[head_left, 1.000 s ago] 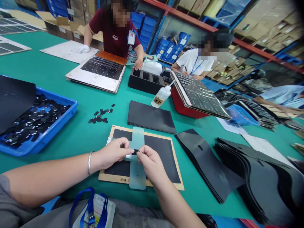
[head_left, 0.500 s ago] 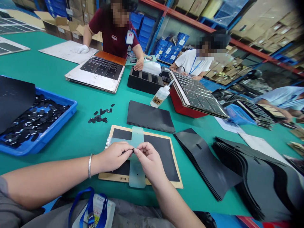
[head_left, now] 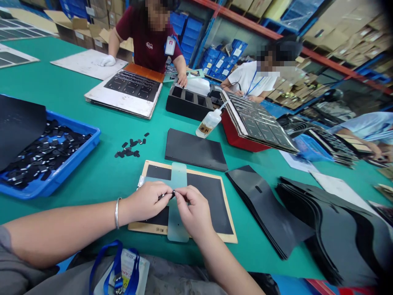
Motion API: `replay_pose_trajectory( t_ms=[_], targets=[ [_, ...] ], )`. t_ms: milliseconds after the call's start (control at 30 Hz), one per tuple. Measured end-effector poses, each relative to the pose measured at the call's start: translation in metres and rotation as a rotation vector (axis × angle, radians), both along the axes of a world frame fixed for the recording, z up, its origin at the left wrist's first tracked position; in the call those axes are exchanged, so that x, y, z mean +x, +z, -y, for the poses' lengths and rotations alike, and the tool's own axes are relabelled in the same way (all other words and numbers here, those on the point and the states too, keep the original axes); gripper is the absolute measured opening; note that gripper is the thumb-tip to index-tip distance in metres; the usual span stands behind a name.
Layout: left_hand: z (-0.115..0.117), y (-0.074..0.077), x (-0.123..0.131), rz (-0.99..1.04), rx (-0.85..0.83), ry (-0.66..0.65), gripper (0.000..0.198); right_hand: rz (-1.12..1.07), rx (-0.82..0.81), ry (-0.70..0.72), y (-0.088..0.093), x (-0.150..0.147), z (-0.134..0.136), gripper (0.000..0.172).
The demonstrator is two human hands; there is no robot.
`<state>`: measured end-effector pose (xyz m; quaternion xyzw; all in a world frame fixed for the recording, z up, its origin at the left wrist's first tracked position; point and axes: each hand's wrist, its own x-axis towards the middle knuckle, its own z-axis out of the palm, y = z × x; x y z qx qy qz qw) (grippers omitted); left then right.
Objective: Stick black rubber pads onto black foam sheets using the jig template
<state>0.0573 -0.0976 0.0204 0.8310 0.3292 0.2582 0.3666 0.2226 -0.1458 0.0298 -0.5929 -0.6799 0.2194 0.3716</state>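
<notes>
Piece (head_left: 173,192), black, mostly hidden, sits pinched by left hand (head_left: 150,201) and right hand (head_left: 195,209).

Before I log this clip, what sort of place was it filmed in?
Probably a factory or workshop assembly area: several people sit around a shared green table, a blue tray holds many small black pieces, and cardboard boxes fill the racks behind.

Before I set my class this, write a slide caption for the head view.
Two bare hands pinch a small black piece above a tan-edged board on a green table.
</notes>
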Motion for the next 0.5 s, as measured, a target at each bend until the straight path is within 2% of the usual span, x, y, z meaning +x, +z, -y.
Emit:
replay_pose_trajectory(
  t_ms=[267, 400, 500],
  targets=[
    [-0.0009, -0.0027, -0.0012, -0.064, 0.130, -0.065, 0.024, 0.012, -0.068, 0.049, 0.0024, 0.0033, 0.0003, 0.015],
    [-0.0009, -0.0032, -0.0014, -0.068, 0.132, -0.076, 0.024, -0.014, -0.089, 0.053, 0.0024, 0.0052, 0.0006, 0.016],
    [-0.0008, -0.0007, -0.0003, -0.050, 0.074, -0.070, 0.023, -0.021, -0.088, 0.036, 0.0019, 0.0018, 0.0008, 0.016]
  ],
)
